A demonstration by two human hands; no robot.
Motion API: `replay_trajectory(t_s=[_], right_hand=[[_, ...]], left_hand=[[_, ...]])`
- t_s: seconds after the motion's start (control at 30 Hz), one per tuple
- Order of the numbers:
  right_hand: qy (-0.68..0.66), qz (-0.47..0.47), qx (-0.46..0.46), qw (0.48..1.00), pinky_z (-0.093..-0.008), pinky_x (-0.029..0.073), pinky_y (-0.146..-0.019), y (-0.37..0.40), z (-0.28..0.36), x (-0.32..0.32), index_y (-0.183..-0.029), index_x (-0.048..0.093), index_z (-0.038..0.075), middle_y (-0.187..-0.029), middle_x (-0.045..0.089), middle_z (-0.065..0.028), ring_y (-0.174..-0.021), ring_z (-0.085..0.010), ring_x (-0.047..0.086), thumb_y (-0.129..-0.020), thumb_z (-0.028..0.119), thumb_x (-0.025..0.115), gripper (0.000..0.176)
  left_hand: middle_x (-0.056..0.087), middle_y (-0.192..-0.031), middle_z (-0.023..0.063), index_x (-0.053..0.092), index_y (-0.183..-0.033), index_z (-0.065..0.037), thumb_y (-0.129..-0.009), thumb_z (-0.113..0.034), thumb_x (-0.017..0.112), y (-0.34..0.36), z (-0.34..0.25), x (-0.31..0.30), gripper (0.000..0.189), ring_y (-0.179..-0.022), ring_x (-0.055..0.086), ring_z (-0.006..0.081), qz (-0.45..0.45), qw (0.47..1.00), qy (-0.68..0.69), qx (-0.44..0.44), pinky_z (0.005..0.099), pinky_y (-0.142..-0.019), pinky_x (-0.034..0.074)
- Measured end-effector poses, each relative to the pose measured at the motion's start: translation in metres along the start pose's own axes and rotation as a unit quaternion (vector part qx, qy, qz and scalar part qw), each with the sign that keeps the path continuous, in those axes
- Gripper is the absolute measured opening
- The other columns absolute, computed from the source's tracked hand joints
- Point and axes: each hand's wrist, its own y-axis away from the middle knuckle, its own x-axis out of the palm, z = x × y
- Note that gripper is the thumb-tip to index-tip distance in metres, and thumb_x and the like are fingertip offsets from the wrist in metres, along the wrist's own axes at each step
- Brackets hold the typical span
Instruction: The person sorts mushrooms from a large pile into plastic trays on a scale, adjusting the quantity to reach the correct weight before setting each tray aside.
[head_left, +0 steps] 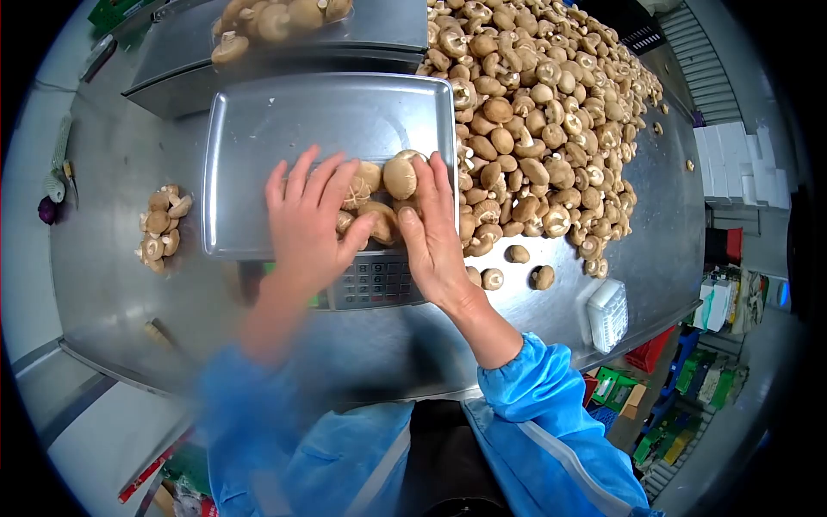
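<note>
Several brown shiitake mushrooms point(400, 176) lie grouped on the metal tray of a weighing scale point(258, 121), between my two hands. My left hand point(312, 215) is open over the tray, fingers spread, its thumb and fingertips close to the left side of the group. On the other side my right hand point(433, 246) has its fingers stretched out along the outermost mushroom, with the thumb low against the group. Part of the group is hidden under my fingers. The scale's keypad point(372, 281) shows below the tray, partly covered by my hands.
A large heap of loose shiitake point(543, 112) rises right of the scale, with stray mushrooms point(542, 277) before it. A clear plastic punnet point(608, 315) sits at the right. More mushrooms form a small pile point(163, 226) at left. A knife point(70, 175) lies beyond. Mushrooms point(274, 22) top a metal stand behind.
</note>
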Motion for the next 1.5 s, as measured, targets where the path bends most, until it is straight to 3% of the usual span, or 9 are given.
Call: replay_trajectory(t_s=[0.23,0.4,0.53,0.63,0.77,0.97,1.13,1.27,1.5], right_hand=[[0.031,0.048,0.001,0.998,-0.0458,0.024,-0.118,0.018,0.009,-0.01,-0.154,0.026,0.005,-0.158,0.017,-0.0287,-0.145,-0.0451,0.022,-0.099,0.015,0.049,0.06],[-0.067,0.073,0.038,0.994,-0.0432,0.023,-0.12,0.016,0.008,-0.027,-0.154,0.023,0.003,-0.155,0.027,-0.0265,-0.144,-0.0403,0.029,-0.085,0.002,0.055,0.076],[-0.131,-0.019,0.057,0.989,-0.0407,0.039,-0.112,0.027,-0.01,-0.038,-0.15,0.031,0.002,-0.145,0.041,-0.0209,-0.138,-0.0335,0.042,-0.082,-0.007,0.054,0.072],[-0.12,-0.043,0.048,0.991,-0.0414,0.04,-0.112,0.037,-0.015,-0.047,-0.147,0.036,0.002,-0.144,0.043,-0.0202,-0.135,-0.0337,0.046,-0.082,-0.009,0.053,0.068],[0.042,-0.074,-0.002,0.996,-0.0396,0.046,-0.105,0.055,-0.015,-0.057,-0.141,0.046,0.004,-0.14,0.051,-0.0185,-0.131,-0.0349,0.051,-0.083,-0.01,0.054,0.06],[0.08,-0.095,0.055,0.991,-0.0401,0.043,-0.106,0.096,-0.043,-0.082,-0.136,0.051,0.005,-0.137,0.055,-0.0192,-0.129,-0.0366,0.053,-0.085,-0.007,0.06,0.053],[0.139,-0.09,0.082,0.983,-0.0415,0.041,-0.108,0.136,-0.073,-0.106,-0.138,0.049,0.004,-0.137,0.055,-0.0205,-0.13,-0.0372,0.051,-0.085,-0.006,0.059,0.055],[0.215,-0.104,0.11,0.965,-0.0425,0.038,-0.112,0.16,-0.094,-0.143,-0.143,0.043,0.003,-0.143,0.048,-0.0224,-0.133,-0.039,0.047,-0.085,-0.003,0.063,0.061],[0.399,-0.18,0.161,0.885,-0.0449,0.027,-0.118,0.213,-0.141,-0.279,-0.148,0.031,-0.004,-0.149,0.037,-0.0274,-0.141,-0.041,0.034,-0.085,0.013,0.073,0.077]], left_hand=[[0.058,-0.134,0.0119,0.055,-0.132,-0.004,-0.087,-0.032,0.064,0.0,0.003,0.001,0.054,-0.131,0.046,0.0341,-0.005,1.0,0.007,-0.006,0.0535,-0.111,0.025],[0.057,-0.134,0.0141,0.053,-0.133,-0.003,-0.087,-0.029,0.064,-0.001,0.0,-0.003,0.054,-0.132,0.046,0.0356,0.01,0.999,0.028,-0.019,0.0527,-0.113,0.025],[0.056,-0.136,0.0164,0.052,-0.135,-0.001,-0.086,-0.025,0.065,-0.003,0.0,-0.018,0.056,-0.134,0.046,0.0361,-0.002,0.997,0.069,-0.025,0.0523,-0.115,0.024],[0.055,-0.138,0.0178,0.052,-0.135,-0.001,-0.084,-0.021,0.066,-0.009,-0.003,-0.029,0.057,-0.135,0.045,0.0365,-0.025,0.996,0.082,-0.001,0.0513,-0.115,0.026],[0.056,-0.136,0.0202,0.053,-0.134,0.0,-0.081,-0.01,0.065,-0.013,-0.017,-0.038,0.055,-0.134,0.046,0.0381,-0.062,0.991,0.117,0.006,0.0481,-0.113,0.031],[0.06,-0.13,0.0216,0.06,-0.124,0.0,-0.081,0.001,0.059,0.021,-0.029,-0.042,0.043,-0.122,0.056,0.0373,-0.083,0.986,0.143,-0.003,0.0438,-0.105,0.043],[0.067,-0.116,0.0205,0.063,-0.112,0.002,-0.082,0.002,0.059,0.078,-0.079,-0.05,0.03,-0.111,0.064,0.0348,0.056,0.962,0.248,-0.101,0.042,-0.097,0.05],[0.07,-0.102,0.0156,0.065,-0.109,0.0,-0.083,-0.004,0.068,0.145,-0.123,-0.015,0.027,-0.094,0.069,0.0325,0.098,0.956,0.275,-0.044,0.0396,-0.082,0.056],[0.069,-0.105,0.0139,0.06,-0.119,-0.002,-0.084,-0.004,0.067,0.178,-0.154,-0.008,0.035,-0.094,0.068,0.0313,0.141,0.953,0.25,-0.099,0.0389,-0.082,0.055]])
